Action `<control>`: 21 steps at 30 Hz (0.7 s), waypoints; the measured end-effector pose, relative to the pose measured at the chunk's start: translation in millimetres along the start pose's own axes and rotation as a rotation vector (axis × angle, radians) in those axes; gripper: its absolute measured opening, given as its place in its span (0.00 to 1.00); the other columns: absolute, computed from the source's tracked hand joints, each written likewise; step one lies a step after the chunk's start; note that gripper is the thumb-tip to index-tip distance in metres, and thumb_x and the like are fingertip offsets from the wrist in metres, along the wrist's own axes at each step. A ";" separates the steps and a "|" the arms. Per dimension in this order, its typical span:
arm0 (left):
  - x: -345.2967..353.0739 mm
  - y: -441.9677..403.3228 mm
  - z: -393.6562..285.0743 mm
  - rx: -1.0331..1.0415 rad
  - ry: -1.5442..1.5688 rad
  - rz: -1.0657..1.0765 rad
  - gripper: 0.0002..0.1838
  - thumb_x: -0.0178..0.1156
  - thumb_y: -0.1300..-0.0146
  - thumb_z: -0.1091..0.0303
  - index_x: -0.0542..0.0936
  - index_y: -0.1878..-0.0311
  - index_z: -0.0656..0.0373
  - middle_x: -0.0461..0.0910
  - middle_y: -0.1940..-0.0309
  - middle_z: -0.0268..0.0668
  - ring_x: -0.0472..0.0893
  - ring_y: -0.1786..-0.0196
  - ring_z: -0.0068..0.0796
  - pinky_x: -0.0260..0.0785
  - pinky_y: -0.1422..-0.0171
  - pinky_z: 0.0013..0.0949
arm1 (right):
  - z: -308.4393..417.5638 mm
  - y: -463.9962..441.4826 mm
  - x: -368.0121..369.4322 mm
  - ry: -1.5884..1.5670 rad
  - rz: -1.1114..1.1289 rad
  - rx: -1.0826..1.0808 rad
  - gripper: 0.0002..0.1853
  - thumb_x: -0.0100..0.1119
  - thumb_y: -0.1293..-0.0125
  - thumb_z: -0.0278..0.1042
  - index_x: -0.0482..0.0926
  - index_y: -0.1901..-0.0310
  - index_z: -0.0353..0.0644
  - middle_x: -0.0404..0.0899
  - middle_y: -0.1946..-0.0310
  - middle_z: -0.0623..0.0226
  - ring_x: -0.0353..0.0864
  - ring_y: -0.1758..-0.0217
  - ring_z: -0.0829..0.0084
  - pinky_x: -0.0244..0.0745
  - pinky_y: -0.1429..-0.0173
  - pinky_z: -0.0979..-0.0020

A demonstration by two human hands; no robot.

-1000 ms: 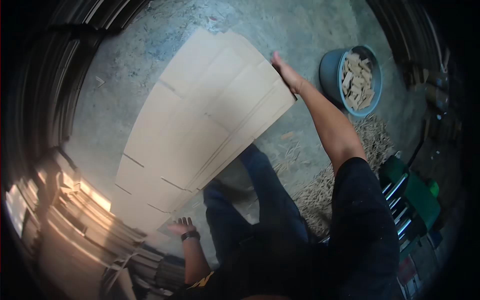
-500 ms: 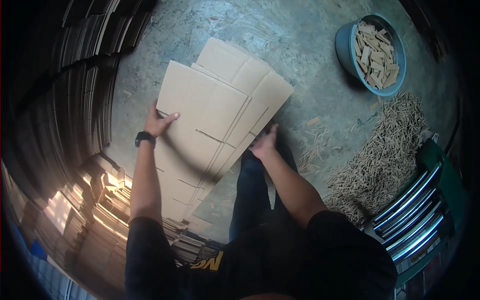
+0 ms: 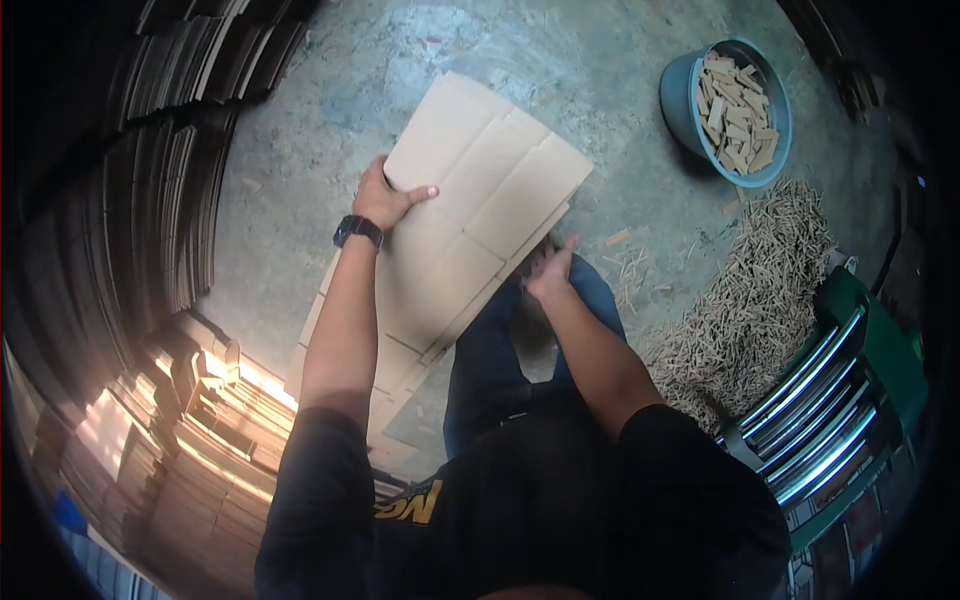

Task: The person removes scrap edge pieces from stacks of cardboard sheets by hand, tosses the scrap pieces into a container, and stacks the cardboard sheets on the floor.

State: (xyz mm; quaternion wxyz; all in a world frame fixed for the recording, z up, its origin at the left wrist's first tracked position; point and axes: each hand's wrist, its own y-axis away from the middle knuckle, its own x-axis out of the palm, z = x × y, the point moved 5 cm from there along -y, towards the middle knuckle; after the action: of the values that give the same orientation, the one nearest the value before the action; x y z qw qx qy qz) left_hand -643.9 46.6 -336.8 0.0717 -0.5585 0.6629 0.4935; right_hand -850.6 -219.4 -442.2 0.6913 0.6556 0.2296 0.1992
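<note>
A stack of flat tan cardboard sheets (image 3: pixel 470 190), creased and slotted, lies slanted in front of me over the floor and beside my legs. My left hand (image 3: pixel 388 200), with a black watch on the wrist, grips its left edge, thumb on top and fingers out of sight below. At the right edge, my right hand (image 3: pixel 548 272) holds the stack from the side and underneath. Its thumb sticks up, and the fingertips are partly hidden by the sheets.
A blue-grey tub (image 3: pixel 680 95) of small cardboard pieces stands at the upper right. Below it is a heap of thin cardboard strips (image 3: pixel 750 300), next to a green chair with metal slats (image 3: pixel 820 400). Tall cardboard stacks (image 3: pixel 165 210) line the left.
The top sheets have squared up with those under them. My left hand has moved right and up along with the cardboard; my right hand has shifted slightly right and up.
</note>
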 end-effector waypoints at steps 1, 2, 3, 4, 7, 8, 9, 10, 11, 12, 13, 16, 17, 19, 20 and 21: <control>2.1 -7.6 1.8 0.012 0.014 0.053 0.53 0.79 0.70 0.45 0.69 0.42 0.67 0.76 0.48 0.52 0.76 0.44 0.44 0.68 0.38 0.40 | 0.5 -12.2 -7.3 -0.009 -0.078 -0.021 0.54 0.24 0.48 0.87 0.55 0.28 0.54 0.56 0.28 0.65 0.50 0.24 0.57 0.41 0.26 0.47; 9.3 -16.9 16.6 0.003 0.100 0.102 0.53 0.80 0.69 0.47 0.67 0.40 0.67 0.77 0.48 0.50 0.77 0.45 0.40 0.69 0.39 0.38 | 13.4 56.8 39.9 -0.244 0.169 0.201 0.51 0.22 0.44 0.84 0.58 0.30 0.53 0.59 0.30 0.65 0.55 0.27 0.57 0.48 0.27 0.46; 3.3 -13.0 3.4 -0.046 0.147 0.141 0.52 0.80 0.68 0.49 0.67 0.41 0.67 0.78 0.48 0.49 0.78 0.45 0.38 0.70 0.40 0.36 | 8.5 31.3 60.6 -0.261 0.425 0.013 0.45 0.25 0.38 0.79 0.63 0.33 0.50 0.65 0.34 0.66 0.63 0.31 0.61 0.59 0.31 0.52; 0.1 -10.8 -9.4 -0.103 0.191 0.189 0.51 0.80 0.67 0.51 0.68 0.41 0.67 0.78 0.49 0.47 0.78 0.46 0.36 0.70 0.41 0.35 | 4.0 17.8 71.8 -0.222 0.406 -0.003 0.38 0.29 0.35 0.73 0.68 0.38 0.51 0.71 0.40 0.68 0.68 0.37 0.63 0.64 0.34 0.55; -1.3 -24.8 3.9 -0.134 0.216 0.217 0.48 0.81 0.66 0.56 0.68 0.42 0.67 0.79 0.50 0.46 0.78 0.47 0.34 0.71 0.41 0.34 | -15.7 -13.1 71.3 -0.141 0.323 -0.029 0.30 0.39 0.33 0.66 0.72 0.44 0.51 0.77 0.48 0.72 0.75 0.44 0.70 0.72 0.41 0.65; 6.7 -29.5 15.8 -0.106 0.325 0.226 0.47 0.80 0.64 0.57 0.68 0.42 0.67 0.78 0.49 0.46 0.78 0.46 0.34 0.70 0.40 0.34 | -9.6 -16.9 69.6 -0.116 0.278 -0.035 0.30 0.39 0.33 0.67 0.72 0.43 0.51 0.77 0.48 0.72 0.75 0.44 0.70 0.72 0.41 0.66; 6.2 -28.6 9.7 -0.029 0.352 0.221 0.45 0.80 0.62 0.61 0.67 0.41 0.68 0.77 0.48 0.45 0.77 0.46 0.33 0.69 0.39 0.34 | 5.7 -8.4 64.8 -0.033 0.239 -0.045 0.41 0.34 0.38 0.77 0.68 0.38 0.51 0.70 0.39 0.71 0.67 0.36 0.71 0.62 0.34 0.66; 7.0 -24.7 0.6 -0.052 0.404 0.226 0.46 0.80 0.62 0.63 0.66 0.40 0.68 0.77 0.47 0.45 0.77 0.46 0.32 0.69 0.39 0.34 | 16.6 -25.2 43.4 -0.017 0.116 0.047 0.45 0.33 0.40 0.80 0.63 0.34 0.51 0.65 0.34 0.69 0.62 0.32 0.71 0.57 0.31 0.63; 6.6 -22.0 -7.7 -0.081 0.453 0.231 0.46 0.80 0.62 0.64 0.66 0.40 0.68 0.77 0.47 0.44 0.76 0.45 0.32 0.68 0.39 0.34 | 25.5 -38.5 19.4 -0.001 -0.007 0.146 0.49 0.32 0.42 0.82 0.57 0.30 0.51 0.59 0.30 0.68 0.57 0.29 0.71 0.51 0.28 0.60; 8.9 -24.5 0.9 -0.064 0.426 0.228 0.46 0.80 0.62 0.65 0.65 0.39 0.68 0.77 0.47 0.43 0.76 0.45 0.31 0.68 0.39 0.34 | 54.3 -27.0 21.9 0.086 -0.002 0.008 0.54 0.29 0.46 0.86 0.49 0.26 0.52 0.48 0.25 0.65 0.45 0.24 0.68 0.40 0.26 0.52; 9.2 -27.1 5.6 -0.048 0.398 0.221 0.47 0.80 0.62 0.66 0.64 0.38 0.67 0.77 0.47 0.42 0.76 0.45 0.31 0.69 0.39 0.34 | 67.7 -40.4 12.5 0.086 -0.004 0.021 0.55 0.27 0.47 0.86 0.44 0.26 0.51 0.41 0.24 0.64 0.33 0.21 0.68 0.29 0.26 0.47; 12.9 -27.8 10.1 -0.154 0.472 0.269 0.49 0.81 0.63 0.67 0.63 0.38 0.67 0.76 0.47 0.41 0.75 0.44 0.30 0.69 0.39 0.34 | 81.7 -81.1 30.0 -0.105 0.026 0.149 0.54 0.28 0.47 0.86 0.52 0.28 0.51 0.51 0.27 0.63 0.51 0.26 0.61 0.42 0.27 0.47; 13.4 -29.0 9.7 -0.193 0.490 0.282 0.49 0.81 0.64 0.68 0.63 0.37 0.66 0.76 0.46 0.41 0.75 0.44 0.30 0.69 0.38 0.34 | 83.3 -87.7 59.1 -0.307 0.252 0.260 0.53 0.29 0.46 0.85 0.56 0.29 0.50 0.57 0.29 0.63 0.58 0.30 0.58 0.48 0.28 0.48; 10.9 -34.1 4.3 -0.194 0.496 0.289 0.50 0.80 0.61 0.67 0.60 0.35 0.67 0.73 0.43 0.41 0.76 0.45 0.31 0.70 0.40 0.33 | 86.1 -108.7 96.4 -0.236 0.430 0.000 0.48 0.30 0.42 0.82 0.63 0.33 0.49 0.66 0.34 0.62 0.65 0.35 0.54 0.59 0.31 0.57; 5.4 -37.2 3.3 -0.211 0.532 0.353 0.50 0.77 0.56 0.62 0.58 0.33 0.65 0.71 0.41 0.42 0.73 0.42 0.32 0.68 0.37 0.35 | 83.5 -110.0 92.9 -0.250 0.451 0.016 0.47 0.31 0.41 0.81 0.64 0.33 0.48 0.66 0.35 0.62 0.64 0.35 0.53 0.60 0.31 0.60; -0.5 -32.7 6.5 -0.245 0.574 0.417 0.50 0.75 0.52 0.56 0.56 0.31 0.64 0.68 0.38 0.43 0.71 0.39 0.33 0.65 0.35 0.36 | 90.6 -86.4 89.7 -0.246 0.354 0.264 0.50 0.29 0.44 0.84 0.62 0.32 0.49 0.63 0.32 0.63 0.60 0.31 0.55 0.52 0.28 0.57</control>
State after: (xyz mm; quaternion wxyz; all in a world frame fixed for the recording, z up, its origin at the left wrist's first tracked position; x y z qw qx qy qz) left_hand -620.1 55.4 -358.5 -0.2865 -0.5314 0.6916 0.3965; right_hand -727.3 -246.8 -530.3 0.5768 0.7894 0.0493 0.2040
